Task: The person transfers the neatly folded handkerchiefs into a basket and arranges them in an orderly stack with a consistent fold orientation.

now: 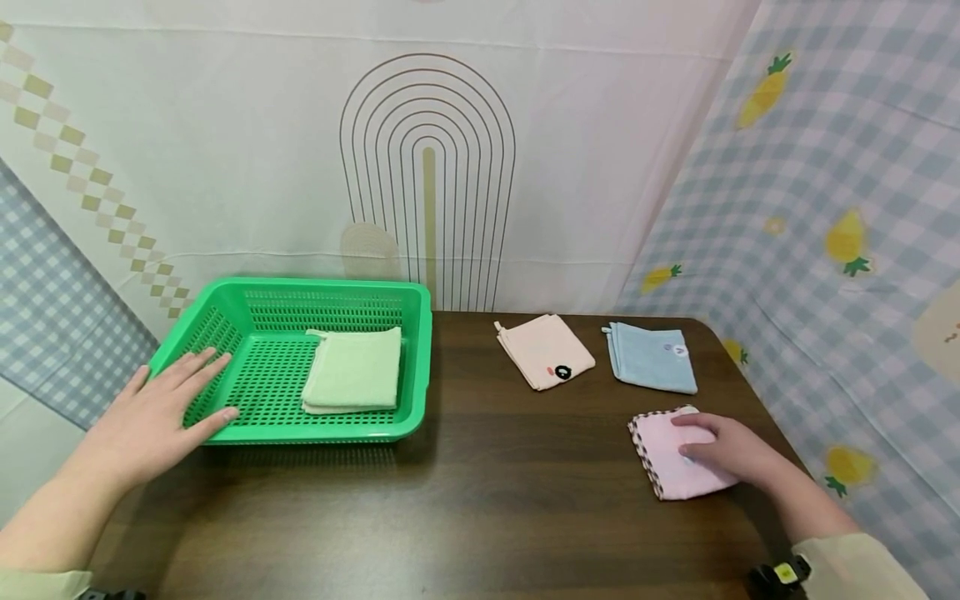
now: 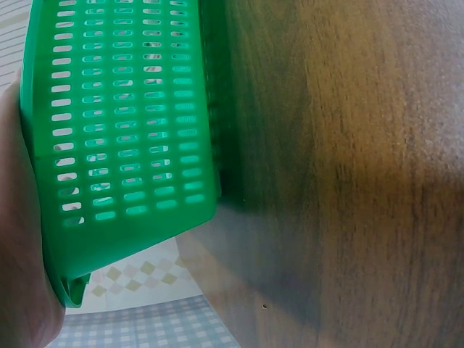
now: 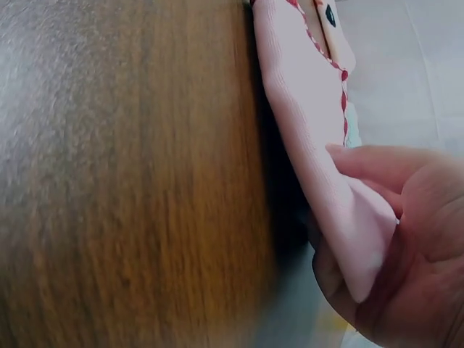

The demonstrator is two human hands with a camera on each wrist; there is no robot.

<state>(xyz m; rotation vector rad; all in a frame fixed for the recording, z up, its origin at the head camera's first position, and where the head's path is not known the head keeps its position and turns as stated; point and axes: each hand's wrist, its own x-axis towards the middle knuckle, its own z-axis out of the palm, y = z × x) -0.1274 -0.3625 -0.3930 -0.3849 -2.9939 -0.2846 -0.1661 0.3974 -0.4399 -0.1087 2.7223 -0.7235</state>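
On the left, my left hand (image 1: 160,418) rests over the near left corner of a green plastic basket (image 1: 425,358), its fingers spread and fairly straight. A folded pale green towel (image 1: 354,371) lies inside the basket's right half. My right hand (image 1: 729,450) grips the right side of a folded pink towel (image 1: 660,458) with a checkered border. In the right wrist view the thumb (image 3: 377,161) lies over the pink towel and other fingers go beneath it; its edge stands off the table.
Behind the pink towel lie a folded peach towel (image 1: 543,348) with a black round patch and a folded blue towel (image 1: 652,357). The brown table (image 1: 480,517) has patterned cloth hangings (image 1: 600,150) at its back and sides.
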